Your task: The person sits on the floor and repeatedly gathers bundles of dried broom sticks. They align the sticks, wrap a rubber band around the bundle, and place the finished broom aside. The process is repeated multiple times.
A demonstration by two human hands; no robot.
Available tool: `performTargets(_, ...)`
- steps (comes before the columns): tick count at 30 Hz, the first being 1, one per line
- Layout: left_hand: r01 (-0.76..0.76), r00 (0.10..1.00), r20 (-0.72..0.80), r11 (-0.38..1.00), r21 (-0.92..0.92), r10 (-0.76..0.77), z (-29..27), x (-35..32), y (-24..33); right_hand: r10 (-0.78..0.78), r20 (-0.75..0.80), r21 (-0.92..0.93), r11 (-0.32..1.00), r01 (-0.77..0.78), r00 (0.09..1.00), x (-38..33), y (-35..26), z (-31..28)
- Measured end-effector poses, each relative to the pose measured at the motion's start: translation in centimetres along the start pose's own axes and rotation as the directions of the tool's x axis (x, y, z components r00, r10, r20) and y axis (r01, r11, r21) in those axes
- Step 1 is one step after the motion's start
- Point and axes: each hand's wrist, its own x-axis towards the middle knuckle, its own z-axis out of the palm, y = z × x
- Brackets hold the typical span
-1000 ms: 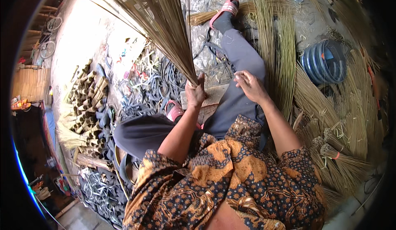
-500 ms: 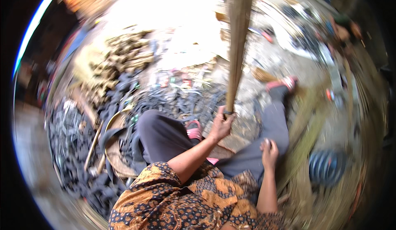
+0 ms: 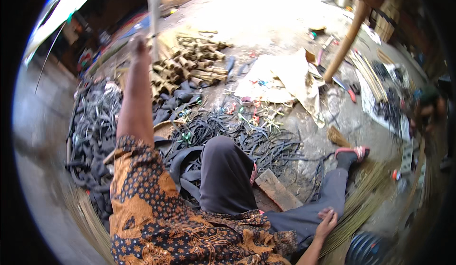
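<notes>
My left arm reaches far forward on the left, and my left hand [image 3: 139, 46] is smeared by motion. Right beside it rises a pale, blurred upright streak [image 3: 154, 13]; whether the hand grips it I cannot make out. My right hand [image 3: 327, 220] lies on my outstretched right leg, its fingers loosely curled with nothing seen in them. Under and beside that leg spreads a bundle of thin greenish-brown sticks [image 3: 354, 217]. A wooden board [image 3: 278, 190] lies on the floor between my legs. Dark rubber strips [image 3: 223, 132] are heaped beyond my bent left knee.
Short bamboo pieces [image 3: 187, 65] are piled at the far left. A pale sheet [image 3: 280, 77] lies ahead, with a slanting wooden pole [image 3: 346, 44] beyond it. Red-handled cutters [image 3: 349, 93], a small brush [image 3: 336, 135] and a dark coil [image 3: 365, 250] are on the right. Another person [image 3: 430, 106] is there too.
My left hand has swung forward and left from the middle, where it held a long bundle of thin sticks upright. My right hand stays on the leg. The view has turned left.
</notes>
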Motion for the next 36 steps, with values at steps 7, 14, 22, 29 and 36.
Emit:
performTargets(7,0.131,0.526,0.850,0.985,-0.109,0.024,4.5,-7.1,-11.2,0.171,-0.367,0.260,0.963,-0.076,0.915,0.3,-0.9,-5.6)
performTargets(14,0.436,0.274,0.846,0.843,0.316,-0.458,15.0,-22.8,-16.7,0.349,-0.662,0.065,0.908,-0.414,0.663,-1.5,3.9,-13.6)
performTargets(22,0.162,0.188,0.789,0.811,0.562,-0.585,16.6,-29.9,-17.5,0.292,-0.588,-0.614,0.448,-0.651,0.755,0.3,9.3,-8.4)
performTargets(29,0.071,0.279,0.717,0.758,0.649,-0.639,15.2,-29.6,-17.8,0.311,-0.621,-0.700,0.191,-0.688,0.719,3.8,13.4,-6.9)
performTargets(36,-0.055,0.309,0.720,0.745,0.665,-0.621,14.9,-30.0,-17.9,0.328,-0.699,-0.603,0.207,-0.771,0.635,5.6,15.8,-4.8)
